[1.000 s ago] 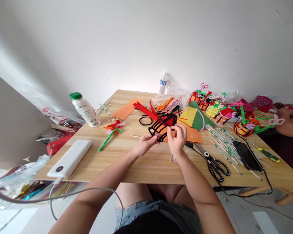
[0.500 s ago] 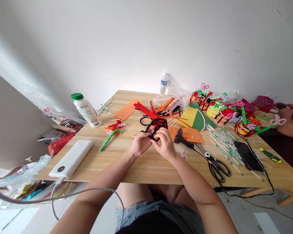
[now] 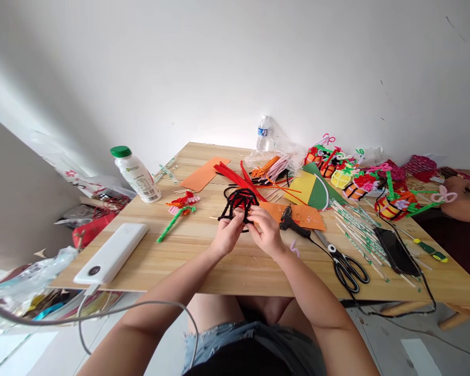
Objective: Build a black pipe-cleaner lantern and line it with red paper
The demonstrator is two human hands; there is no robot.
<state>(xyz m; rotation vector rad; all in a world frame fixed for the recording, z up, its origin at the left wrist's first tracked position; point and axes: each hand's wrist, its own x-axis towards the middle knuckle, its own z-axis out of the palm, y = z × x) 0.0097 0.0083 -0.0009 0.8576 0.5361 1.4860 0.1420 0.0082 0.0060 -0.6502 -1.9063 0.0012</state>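
Note:
Both hands grip a small frame of black pipe cleaners [image 3: 235, 197] with red inside it, held just above the table. My left hand [image 3: 227, 233] pinches its near edge from the left. The fingers of my right hand [image 3: 265, 228] are closed on the same edge from the right. Behind the frame lies a bundle of red pipe cleaners [image 3: 235, 176]. An orange sheet [image 3: 313, 215] bears a black glue gun [image 3: 292, 222], just right of my right hand. Left of the hands are a green pipe-cleaner stem [image 3: 172, 227] and a red twisted piece [image 3: 185, 200].
Scissors [image 3: 347, 263], wrapped sticks [image 3: 360, 237], a phone [image 3: 395, 250] and a screwdriver [image 3: 431, 250] lie at right. Finished small flower baskets [image 3: 358, 187] stand behind them. A white bottle [image 3: 137, 175] and a power bank [image 3: 112, 253] are at left. Another person's arm [image 3: 460, 201] shows far right.
The black frame has been turned and shifted a little left in my hands, so its looped strands now face up. Both hands stay closed on it.

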